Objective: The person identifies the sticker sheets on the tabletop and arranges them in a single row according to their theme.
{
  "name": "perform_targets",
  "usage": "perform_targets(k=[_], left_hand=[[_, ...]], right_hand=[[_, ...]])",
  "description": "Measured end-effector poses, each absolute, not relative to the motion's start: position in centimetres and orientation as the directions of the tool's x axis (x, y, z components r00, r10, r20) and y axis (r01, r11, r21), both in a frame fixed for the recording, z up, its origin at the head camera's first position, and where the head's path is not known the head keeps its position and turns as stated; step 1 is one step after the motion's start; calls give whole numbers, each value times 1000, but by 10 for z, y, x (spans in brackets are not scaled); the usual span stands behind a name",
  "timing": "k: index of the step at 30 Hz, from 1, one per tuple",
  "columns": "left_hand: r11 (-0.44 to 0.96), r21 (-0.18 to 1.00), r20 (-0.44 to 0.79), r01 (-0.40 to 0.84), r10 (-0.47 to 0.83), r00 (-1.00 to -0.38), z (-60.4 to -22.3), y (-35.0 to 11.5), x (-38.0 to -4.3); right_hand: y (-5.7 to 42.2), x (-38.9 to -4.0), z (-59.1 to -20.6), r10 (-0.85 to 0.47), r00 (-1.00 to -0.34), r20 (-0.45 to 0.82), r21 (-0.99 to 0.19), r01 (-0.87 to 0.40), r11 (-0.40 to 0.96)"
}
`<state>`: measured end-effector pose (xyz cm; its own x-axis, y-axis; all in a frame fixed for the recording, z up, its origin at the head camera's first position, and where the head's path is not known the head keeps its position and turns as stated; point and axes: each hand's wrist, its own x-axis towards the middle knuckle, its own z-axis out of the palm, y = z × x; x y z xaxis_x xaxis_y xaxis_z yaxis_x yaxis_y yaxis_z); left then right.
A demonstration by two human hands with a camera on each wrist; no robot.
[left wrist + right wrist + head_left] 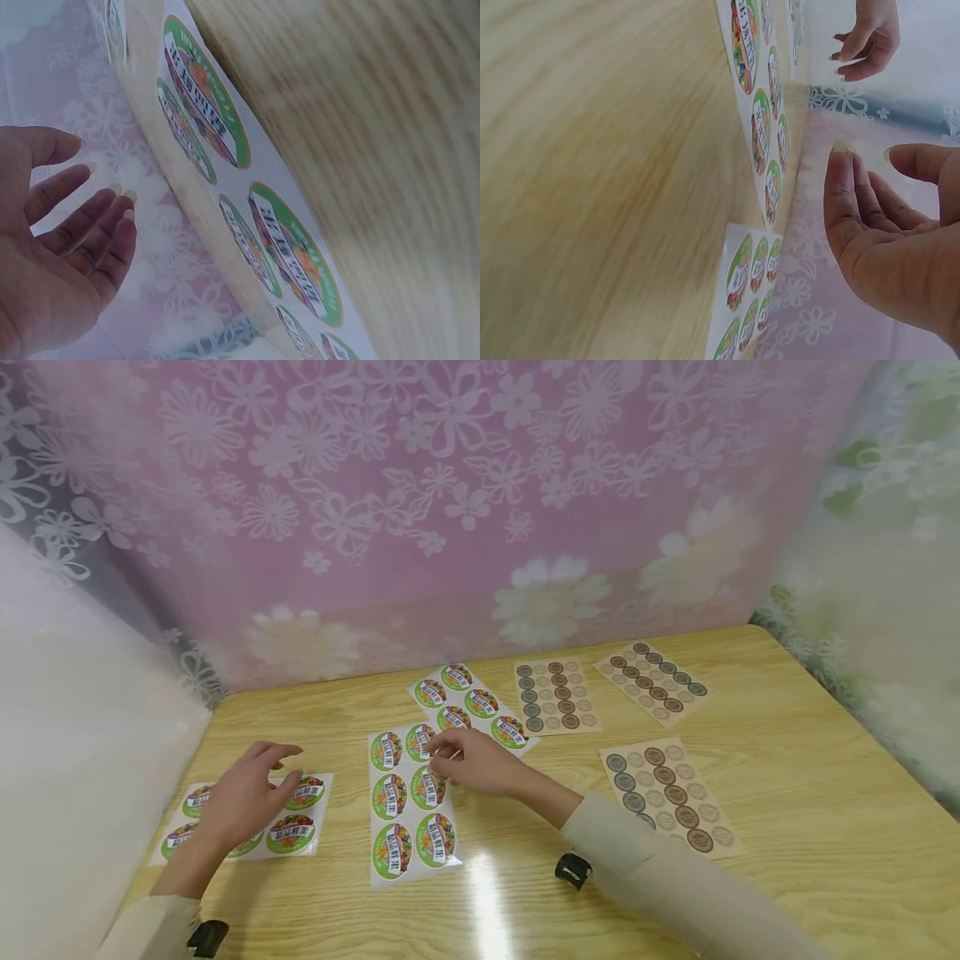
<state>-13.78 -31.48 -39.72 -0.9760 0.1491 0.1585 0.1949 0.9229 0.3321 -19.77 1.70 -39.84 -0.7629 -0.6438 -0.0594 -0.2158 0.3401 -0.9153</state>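
Over the left sheet of round fruit stickers (291, 833) hovers my left hand (243, 797), its fingers loosely bent and holding nothing. The left wrist view shows that hand (67, 232) apart from the sticker sheet (247, 172). My right hand (476, 762) is above the middle sticker sheet (411, 810), covering part of its right edge. In the right wrist view a gap shows between the thumb and fingertips (841, 150), with nothing held. A third fruit sticker sheet (480, 702) lies behind, its front corner near the middle sheet. The stickers are green-rimmed with a white label band.
Three tan sheets of small round stickers lie on the right: one at the back (557, 697), one angled (652, 683) and one nearer (671, 797), partly overlapped by my right sleeve. Patterned curtains (465, 527) border the wooden table (810, 827) at the back and sides.
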Motion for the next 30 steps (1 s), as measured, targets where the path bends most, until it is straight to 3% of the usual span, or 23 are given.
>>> perform_targets(k=[14,30], left_hand=[[861,365,165,354,315,-935,-413,-281,-172],[837,430,110,337,322,-940,-422,-259,-206]], right_hand=[[55,-167,-408,-595,-792,-136,-950,-68,306],[77,-123,-420,-637,-684,-355,-923,364,124]])
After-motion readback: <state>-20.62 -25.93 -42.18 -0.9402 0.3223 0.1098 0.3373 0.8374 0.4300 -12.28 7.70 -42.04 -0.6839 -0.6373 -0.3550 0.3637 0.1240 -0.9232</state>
